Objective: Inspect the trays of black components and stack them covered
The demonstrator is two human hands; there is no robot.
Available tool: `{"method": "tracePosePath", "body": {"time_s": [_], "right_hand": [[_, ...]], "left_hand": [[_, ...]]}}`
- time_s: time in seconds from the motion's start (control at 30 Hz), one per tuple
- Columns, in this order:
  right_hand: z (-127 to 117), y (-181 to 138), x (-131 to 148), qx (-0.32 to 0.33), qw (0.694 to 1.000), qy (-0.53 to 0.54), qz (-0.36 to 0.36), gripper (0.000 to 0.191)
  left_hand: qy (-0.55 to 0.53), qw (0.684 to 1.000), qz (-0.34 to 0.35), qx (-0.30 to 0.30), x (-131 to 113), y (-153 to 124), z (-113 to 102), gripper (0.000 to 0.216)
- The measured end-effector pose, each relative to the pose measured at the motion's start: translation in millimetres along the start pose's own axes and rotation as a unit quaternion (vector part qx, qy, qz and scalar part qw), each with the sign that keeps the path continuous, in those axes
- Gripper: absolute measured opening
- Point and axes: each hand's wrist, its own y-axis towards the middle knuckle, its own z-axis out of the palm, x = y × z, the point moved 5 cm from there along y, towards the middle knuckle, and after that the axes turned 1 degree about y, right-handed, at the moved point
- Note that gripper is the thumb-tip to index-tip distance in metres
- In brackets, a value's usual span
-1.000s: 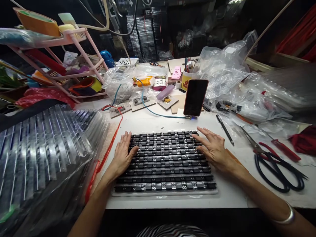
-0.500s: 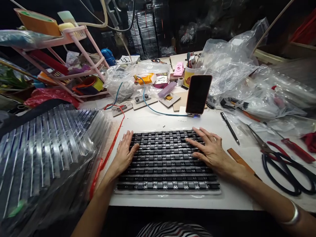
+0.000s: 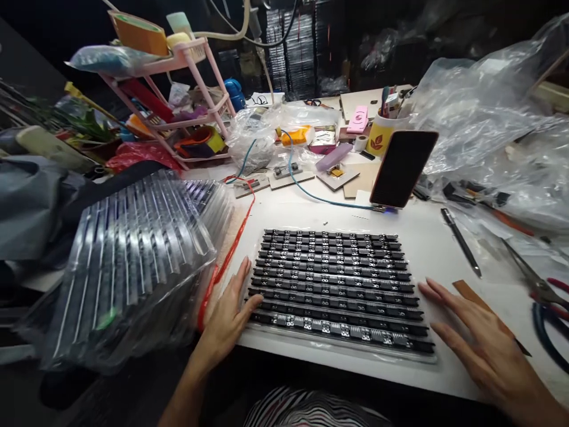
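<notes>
In front of me on the white tabletop lies a clear plastic tray [image 3: 320, 345] filled with rows of black electronic strips [image 3: 329, 279] bearing small silvery contacts. At the tray's left edge is my left hand [image 3: 229, 314], fingers extended, its thumb over the strip ends. My right hand [image 3: 478, 338] is off the tray's lower right corner, fingers spread, holding nothing. Whether its fingertips touch the table I cannot tell. To the left, ridged clear plastic trays [image 3: 142, 237] are stacked, with a red ribbon [image 3: 231, 249] running between the stack and my work.
A phone [image 3: 402, 169] stands upright behind the tray, with a blue cable in front. A black pen [image 3: 462, 243], a brown strip [image 3: 484, 311] and scissors [image 3: 540, 287] lie at the right. Plastic bags [image 3: 484, 112] and a pink rack [image 3: 195, 53] stand farther back.
Both hands have drawn back toward me; the right has left the strips and moved beyond the tray's right edge. The camera has turned left, so the scene sits farther right.
</notes>
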Motion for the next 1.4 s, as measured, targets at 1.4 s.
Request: {"method": "tracePosePath", "body": {"time_s": [1.4], "right_hand": [[15,-20,29,-0.04,0.997,-0.028,-0.065,0.073]], "left_hand": [[0.146,0.984,0.1,0.034,-3,-26,6,0.092]]}}
